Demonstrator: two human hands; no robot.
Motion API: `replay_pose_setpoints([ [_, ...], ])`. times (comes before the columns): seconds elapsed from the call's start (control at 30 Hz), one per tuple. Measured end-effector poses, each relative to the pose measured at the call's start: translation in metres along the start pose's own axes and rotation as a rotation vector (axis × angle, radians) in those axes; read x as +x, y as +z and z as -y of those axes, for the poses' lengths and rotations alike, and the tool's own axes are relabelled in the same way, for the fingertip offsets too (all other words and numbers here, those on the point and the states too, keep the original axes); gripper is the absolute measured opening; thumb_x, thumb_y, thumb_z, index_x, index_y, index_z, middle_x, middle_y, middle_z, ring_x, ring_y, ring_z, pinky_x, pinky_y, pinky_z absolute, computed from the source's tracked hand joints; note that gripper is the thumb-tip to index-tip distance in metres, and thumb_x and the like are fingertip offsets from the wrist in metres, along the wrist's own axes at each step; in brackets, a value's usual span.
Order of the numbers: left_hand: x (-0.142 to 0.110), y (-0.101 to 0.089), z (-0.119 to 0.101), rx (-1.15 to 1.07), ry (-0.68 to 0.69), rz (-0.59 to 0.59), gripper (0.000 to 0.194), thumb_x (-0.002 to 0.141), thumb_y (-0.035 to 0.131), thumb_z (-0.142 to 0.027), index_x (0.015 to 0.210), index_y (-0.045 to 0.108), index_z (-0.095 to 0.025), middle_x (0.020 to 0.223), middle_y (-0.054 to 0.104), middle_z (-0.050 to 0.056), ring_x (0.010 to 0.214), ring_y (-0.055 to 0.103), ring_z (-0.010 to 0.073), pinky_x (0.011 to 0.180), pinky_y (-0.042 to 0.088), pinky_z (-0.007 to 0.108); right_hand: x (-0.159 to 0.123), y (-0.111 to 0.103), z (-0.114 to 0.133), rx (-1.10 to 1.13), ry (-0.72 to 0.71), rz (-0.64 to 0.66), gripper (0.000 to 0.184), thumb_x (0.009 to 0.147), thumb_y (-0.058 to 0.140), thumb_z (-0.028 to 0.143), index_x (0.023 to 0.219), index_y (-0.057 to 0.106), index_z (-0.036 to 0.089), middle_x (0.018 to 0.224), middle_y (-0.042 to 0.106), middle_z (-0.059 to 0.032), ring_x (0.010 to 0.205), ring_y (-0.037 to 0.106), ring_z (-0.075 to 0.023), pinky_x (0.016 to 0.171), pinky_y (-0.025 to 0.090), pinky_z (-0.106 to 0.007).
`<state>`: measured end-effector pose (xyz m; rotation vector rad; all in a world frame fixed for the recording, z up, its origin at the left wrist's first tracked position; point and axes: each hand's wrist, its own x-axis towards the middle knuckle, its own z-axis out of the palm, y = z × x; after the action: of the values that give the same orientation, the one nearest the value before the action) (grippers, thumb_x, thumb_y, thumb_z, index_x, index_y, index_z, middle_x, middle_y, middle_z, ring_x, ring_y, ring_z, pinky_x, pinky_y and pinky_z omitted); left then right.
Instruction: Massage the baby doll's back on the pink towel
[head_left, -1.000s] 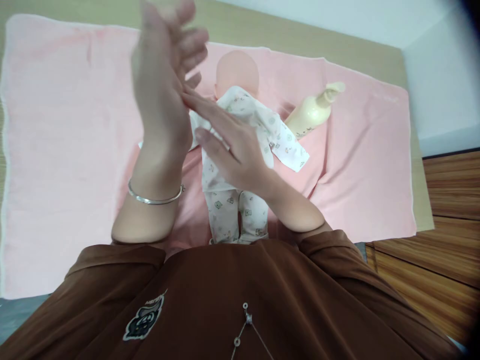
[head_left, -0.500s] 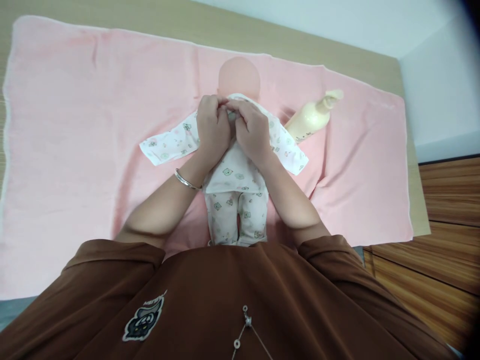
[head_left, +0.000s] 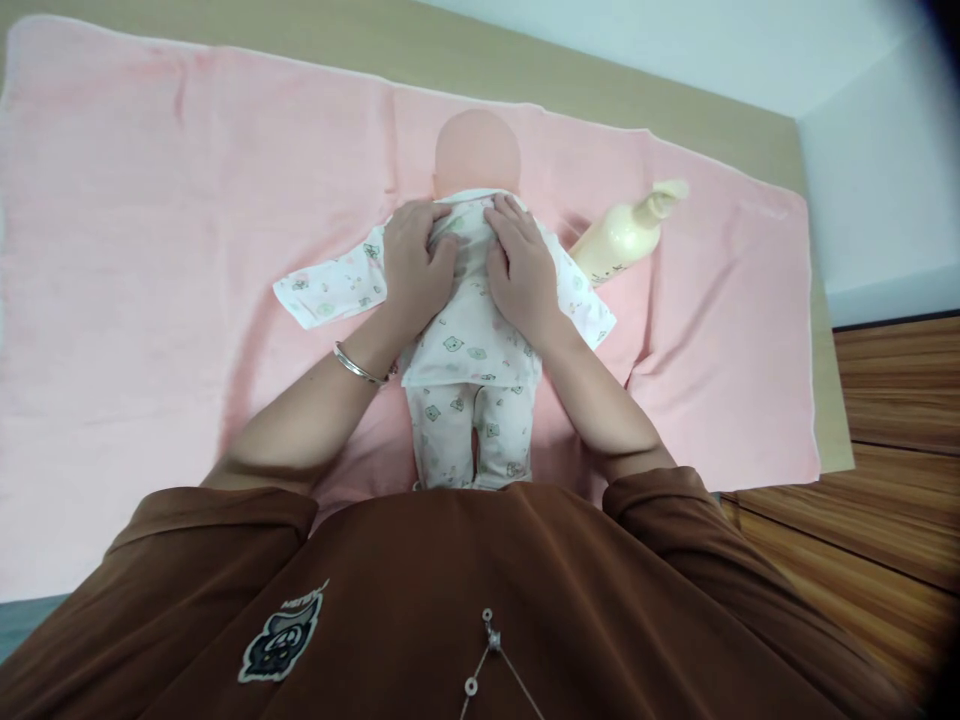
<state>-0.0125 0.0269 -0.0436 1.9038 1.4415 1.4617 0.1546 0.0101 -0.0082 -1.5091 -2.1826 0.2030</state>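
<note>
A baby doll (head_left: 477,150) lies on a pink blanket with its bald head away from me and its face out of sight. It wears a white printed top (head_left: 469,345) and matching trousers (head_left: 444,432). My left hand (head_left: 420,262) rests on the left side of the top near the shoulder, fingers stretched out and thumb apart. On the right side of the upper part, my right hand (head_left: 523,262) lies flat with its fingers spread. Neither hand grips the cloth. Both sleeves of the top reach out sideways.
The pink blanket (head_left: 135,300) covers most of a wooden table (head_left: 720,140). A cream pump bottle (head_left: 619,240) lies tilted on the blanket beside the right sleeve. A white wall (head_left: 885,200) and brown wooden panels (head_left: 892,440) are at the right.
My hands were together at the neckline with fingers pinched. They have moved apart to either side, opened and flattened onto the top. The bottle stays where it was.
</note>
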Motion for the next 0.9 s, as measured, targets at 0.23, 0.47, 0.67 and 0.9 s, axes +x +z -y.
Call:
replay_pose_setpoints([
  [0.23,0.000,0.004,0.007,-0.005,0.073,-0.047,0.014,0.093,0.053,-0.021,0.100,0.063,-0.029,0.105,0.070,0.005,0.105,0.064,0.0285,0.097,0.051,0.049,-0.017,-0.014,0.043,-0.189,-0.085,0.164,0.052,0.103,0.039,0.016,0.154,0.044,0.008,0.166,0.038,-0.0096,0.158,0.026,-0.0293,0.133,0.022,-0.052],
  [0.47,0.003,0.005,0.006,0.030,0.059,-0.011,0.021,0.087,0.055,-0.016,0.106,0.061,-0.023,0.105,0.069,0.004,0.103,0.059,0.0245,0.097,0.048,0.048,0.000,-0.022,0.020,-0.141,0.123,0.208,0.064,0.110,0.044,0.039,0.163,0.026,0.010,0.173,0.021,-0.0109,0.161,0.016,-0.0329,0.133,0.017,-0.054],
  [0.67,0.001,0.001,0.002,0.041,0.044,-0.034,0.014,0.094,0.051,-0.023,0.101,0.062,-0.029,0.105,0.070,0.002,0.103,0.062,0.0239,0.095,0.052,0.048,-0.025,-0.024,0.059,-0.267,-0.055,0.197,0.058,0.105,0.042,0.022,0.159,0.035,0.001,0.169,0.030,-0.0168,0.158,0.020,-0.0399,0.132,0.019,-0.053],
  [0.9,0.002,0.000,0.001,-0.022,0.067,-0.031,0.022,0.082,0.060,-0.016,0.098,0.062,-0.032,0.103,0.069,0.004,0.103,0.063,0.0305,0.095,0.051,0.050,-0.001,-0.025,0.018,-0.110,0.062,0.199,0.057,0.112,0.034,0.038,0.163,0.029,0.013,0.173,0.021,-0.0053,0.161,0.017,-0.0299,0.133,0.017,-0.052],
])
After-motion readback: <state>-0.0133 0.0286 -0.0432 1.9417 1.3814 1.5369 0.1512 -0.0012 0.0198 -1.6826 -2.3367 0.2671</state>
